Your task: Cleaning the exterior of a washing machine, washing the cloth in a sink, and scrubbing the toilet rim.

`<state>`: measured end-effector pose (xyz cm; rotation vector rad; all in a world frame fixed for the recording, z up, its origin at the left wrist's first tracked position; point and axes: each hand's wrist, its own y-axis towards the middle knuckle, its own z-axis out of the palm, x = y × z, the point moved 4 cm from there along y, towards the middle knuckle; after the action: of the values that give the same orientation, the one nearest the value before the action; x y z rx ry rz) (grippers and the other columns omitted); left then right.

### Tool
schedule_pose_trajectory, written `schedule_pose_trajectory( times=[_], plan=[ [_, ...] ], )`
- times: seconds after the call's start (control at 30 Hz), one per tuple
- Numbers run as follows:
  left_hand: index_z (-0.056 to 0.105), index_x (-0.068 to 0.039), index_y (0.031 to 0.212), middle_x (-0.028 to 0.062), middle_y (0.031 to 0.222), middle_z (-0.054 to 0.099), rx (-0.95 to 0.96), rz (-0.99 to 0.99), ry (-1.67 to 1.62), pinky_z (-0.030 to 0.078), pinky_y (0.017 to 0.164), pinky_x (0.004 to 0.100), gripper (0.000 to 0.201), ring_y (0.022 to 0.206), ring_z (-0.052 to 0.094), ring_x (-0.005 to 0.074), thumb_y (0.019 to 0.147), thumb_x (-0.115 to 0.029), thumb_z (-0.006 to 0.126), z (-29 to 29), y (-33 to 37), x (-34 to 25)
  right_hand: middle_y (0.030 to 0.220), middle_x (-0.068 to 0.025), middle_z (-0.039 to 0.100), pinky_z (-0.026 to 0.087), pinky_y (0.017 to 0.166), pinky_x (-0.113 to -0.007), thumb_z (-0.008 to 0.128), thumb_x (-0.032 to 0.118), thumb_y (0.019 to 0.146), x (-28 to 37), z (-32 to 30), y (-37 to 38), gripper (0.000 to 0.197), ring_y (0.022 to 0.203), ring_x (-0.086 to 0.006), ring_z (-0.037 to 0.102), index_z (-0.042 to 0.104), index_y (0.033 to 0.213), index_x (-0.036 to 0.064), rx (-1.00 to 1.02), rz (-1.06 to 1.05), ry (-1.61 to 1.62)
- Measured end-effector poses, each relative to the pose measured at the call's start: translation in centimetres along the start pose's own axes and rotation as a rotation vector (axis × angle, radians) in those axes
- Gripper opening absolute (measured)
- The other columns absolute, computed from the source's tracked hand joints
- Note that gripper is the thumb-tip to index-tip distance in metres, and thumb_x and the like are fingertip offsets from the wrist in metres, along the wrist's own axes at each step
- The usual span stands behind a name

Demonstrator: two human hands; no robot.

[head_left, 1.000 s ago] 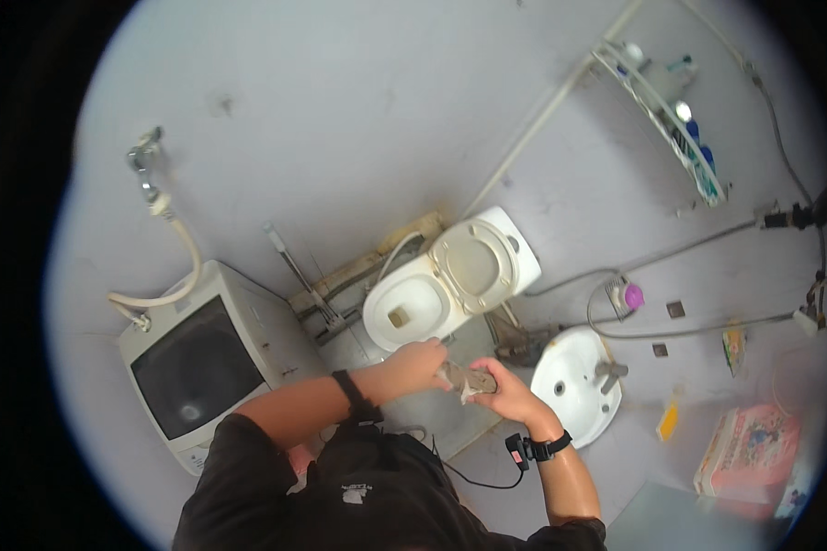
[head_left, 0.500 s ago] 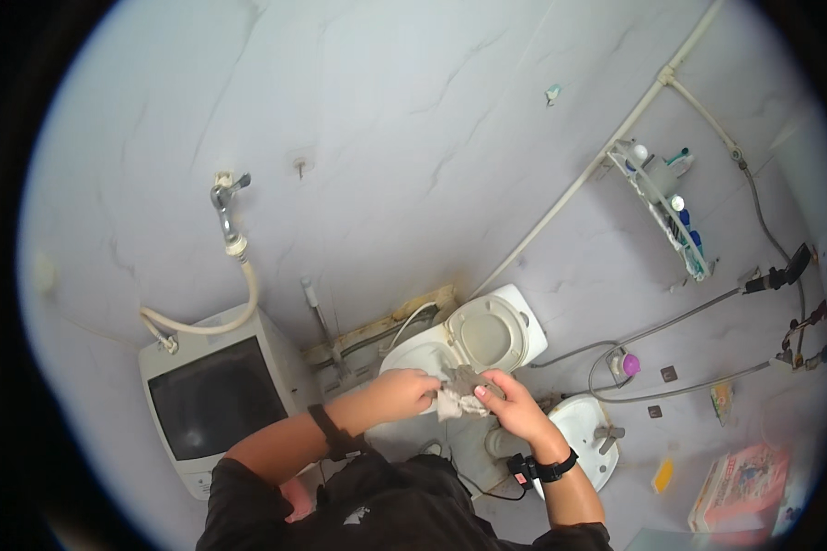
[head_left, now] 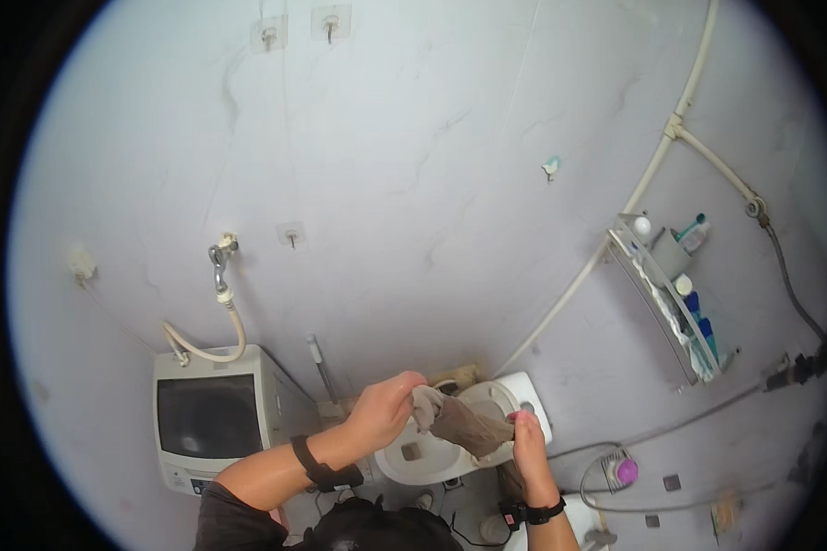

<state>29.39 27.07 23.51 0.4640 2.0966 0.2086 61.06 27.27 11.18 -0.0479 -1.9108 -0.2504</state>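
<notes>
Between my two hands hangs a crumpled grey-brown cloth (head_left: 473,428) with a paler end, small and sock-like, though its exact kind is unclear. My left hand (head_left: 384,413) is closed on the pale end. At the darker end, my right hand (head_left: 531,452) pinches the other side, so the cloth is pulled out between them. Below it lies the white toilet (head_left: 404,464) with its seat raised, partly hidden by the cloth and hands.
A top-loading washing machine (head_left: 207,418) stands at the left, with a wall tap (head_left: 219,266) and hose above it. On the right wall are a shelf (head_left: 657,285) of toiletries, a grey shower hose (head_left: 680,424) and a purple-topped item (head_left: 627,471). A basin (head_left: 574,514) sits at lower right.
My hands have moved apart, spreading the cloth that was bunched between them. The view has tilted upward, showing more wall and hooks.
</notes>
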Motion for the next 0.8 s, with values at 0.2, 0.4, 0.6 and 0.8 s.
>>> schedule_pose_trajectory(
  times=[0.2, 0.4, 0.6, 0.8],
  plan=[
    [0.055, -0.006, 0.122, 0.0027, 0.109, 0.064, -0.198, -0.228, -0.752, 0.052, 0.079, 0.0288, 0.018, 0.093, 0.062, 0.0125, 0.109, -0.016, 0.049, -0.8, 0.4, 2.1, 0.096, -0.0033, 0.066, 0.049, 0.084, -0.031, 0.087, 0.019, 0.085, 3.6, 3.2, 0.9, 0.035, 0.095, -0.0128, 0.062, 0.064, 0.104, 0.0001, 0.694, 0.312, 0.081],
    [0.060, -0.005, 0.121, 0.0034, 0.111, 0.066, -0.224, -0.391, -0.721, 0.052, 0.088, 0.0312, 0.020, 0.098, 0.063, 0.0129, 0.108, -0.017, 0.051, -5.7, 2.1, 2.5, 0.113, -0.0165, 0.071, 0.050, 0.091, -0.032, 0.075, 0.027, 0.089, 4.0, 2.0, 4.0, 0.056, 0.105, -0.0174, 0.065, 0.060, 0.133, -0.0049, 1.168, 0.467, 0.417],
    [0.067, 0.000, 0.123, 0.0045, 0.108, 0.070, 0.317, -0.414, -0.378, 0.052, 0.089, 0.0306, 0.026, 0.098, 0.063, 0.0123, 0.105, -0.015, 0.056, -8.0, 0.8, 3.1, 0.119, -0.0288, 0.069, 0.053, 0.098, -0.043, 0.060, 0.013, 0.068, 13.8, -1.9, 6.7, 0.060, 0.111, -0.0394, 0.067, 0.064, 0.121, -0.0151, 1.308, 0.249, 1.434],
    [0.063, -0.003, 0.132, 0.0082, 0.103, 0.071, 0.562, -0.238, -0.132, 0.053, 0.086, 0.0349, 0.038, 0.095, 0.066, 0.0205, 0.101, -0.025, 0.066, -14.8, -0.4, -1.9, 0.160, -0.0167, 0.042, 0.036, 0.119, -0.052, 0.043, 0.047, 0.107, 28.7, -0.2, 10.2, 0.068, 0.144, -0.0335, 0.045, 0.035, 0.157, 0.0014, 0.719, -0.486, 0.977]
  ],
)
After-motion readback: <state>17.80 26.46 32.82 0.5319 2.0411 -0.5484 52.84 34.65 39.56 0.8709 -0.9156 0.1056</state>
